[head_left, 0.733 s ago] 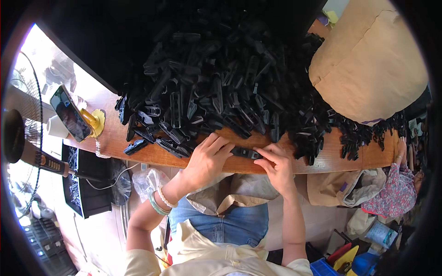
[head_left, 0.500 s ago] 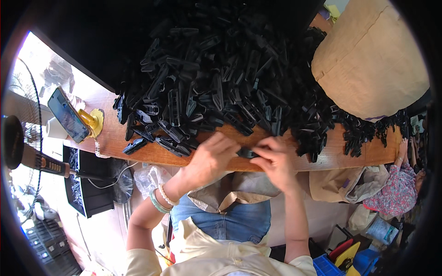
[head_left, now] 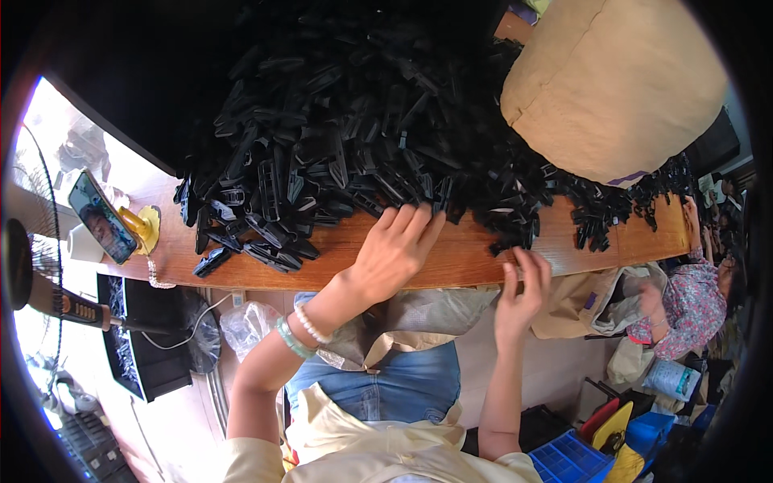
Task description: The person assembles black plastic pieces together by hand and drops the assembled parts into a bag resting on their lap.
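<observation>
A large heap of black plastic clip-like pieces (head_left: 274, 181) covers the wooden table (head_left: 451, 262) in front of me. My left hand (head_left: 398, 251) reaches over the table edge, fingers stretched out, its fingertips at the near side of the heap by an upright black piece (head_left: 443, 191). What lies under those fingertips is hidden. My right hand (head_left: 522, 294) is raised by the edge with thumb and fingers apart, just below a cluster of smaller black pieces (head_left: 511, 229). Nothing shows between its fingers.
A big tan sack (head_left: 620, 88) stands at the back right. On the left are a phone (head_left: 103, 216) on a yellow stand (head_left: 149, 225), a fan (head_left: 48, 290) and a black crate (head_left: 149, 354). Cloth bags hang below the edge. Another person (head_left: 688, 310) sits at the far right.
The dark piece between my hands is no longer seen there. My left hand has gone forward to the heap; my right hand has moved right and opened. The view has shifted somewhat.
</observation>
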